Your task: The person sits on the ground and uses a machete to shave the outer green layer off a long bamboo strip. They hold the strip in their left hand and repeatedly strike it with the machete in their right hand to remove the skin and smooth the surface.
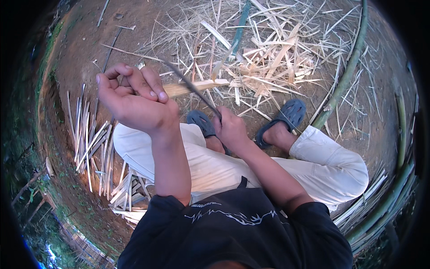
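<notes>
Left hand (136, 96): Your fingers curl around a bamboo strip (178, 90) at left, partly hidden.
Right hand (231, 131): Your fist clenches a knife (204, 99), its handle concealed.
Bamboo shavings (273, 67): Strewn far ahead.

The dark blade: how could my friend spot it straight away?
Find the cream trousers, then the right hand's grip, between two blue clogs. A long blade slants up-left from it, crossing the wood strip. It looks thin and dark; that strip is wider and pale.
</notes>
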`<state>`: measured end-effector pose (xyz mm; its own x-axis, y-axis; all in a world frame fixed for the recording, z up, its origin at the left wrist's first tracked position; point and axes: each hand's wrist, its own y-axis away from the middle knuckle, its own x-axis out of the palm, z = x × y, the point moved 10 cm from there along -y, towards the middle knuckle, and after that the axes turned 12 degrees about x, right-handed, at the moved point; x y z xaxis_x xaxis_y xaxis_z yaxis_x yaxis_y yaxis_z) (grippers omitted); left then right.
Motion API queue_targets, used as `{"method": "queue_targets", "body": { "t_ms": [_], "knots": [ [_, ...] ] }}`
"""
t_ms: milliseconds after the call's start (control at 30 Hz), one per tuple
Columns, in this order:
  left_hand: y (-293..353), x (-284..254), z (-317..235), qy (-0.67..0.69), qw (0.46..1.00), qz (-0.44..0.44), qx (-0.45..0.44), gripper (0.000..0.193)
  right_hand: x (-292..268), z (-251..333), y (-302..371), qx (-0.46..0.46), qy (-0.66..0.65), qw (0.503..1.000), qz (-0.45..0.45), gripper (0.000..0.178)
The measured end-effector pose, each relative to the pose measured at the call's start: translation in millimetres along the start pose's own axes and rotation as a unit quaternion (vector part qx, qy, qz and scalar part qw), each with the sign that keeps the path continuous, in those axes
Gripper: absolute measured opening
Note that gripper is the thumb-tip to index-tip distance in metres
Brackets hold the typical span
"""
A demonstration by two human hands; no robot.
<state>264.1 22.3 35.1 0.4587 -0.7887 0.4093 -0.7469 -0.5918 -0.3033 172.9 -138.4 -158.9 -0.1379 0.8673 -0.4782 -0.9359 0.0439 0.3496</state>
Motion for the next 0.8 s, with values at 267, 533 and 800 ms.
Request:
{"method": "queue_targets", "body": {
  "t_ms": [267, 533, 800],
  "knots": [
    [-18, -15, 4, -0.012, 1.0, -0.013, -0.004, 0.04, 24, -95, -31, 0.147, 0.111, 0.981, 0.06, 0.03],
    [-17, -24, -2, -0.009, 1.0, -0.017, 0.016, 0.04, 43, -120, -15, 0.15, 0.082, 0.985, 0.014, 0.026],
    [-19, -31, 1, 0.054, 0.998, 0.002, -0.021, 0.037, 53, -172, -22, 0.21, 0.129, 0.968, 0.045, 0.031]
  ]
}}
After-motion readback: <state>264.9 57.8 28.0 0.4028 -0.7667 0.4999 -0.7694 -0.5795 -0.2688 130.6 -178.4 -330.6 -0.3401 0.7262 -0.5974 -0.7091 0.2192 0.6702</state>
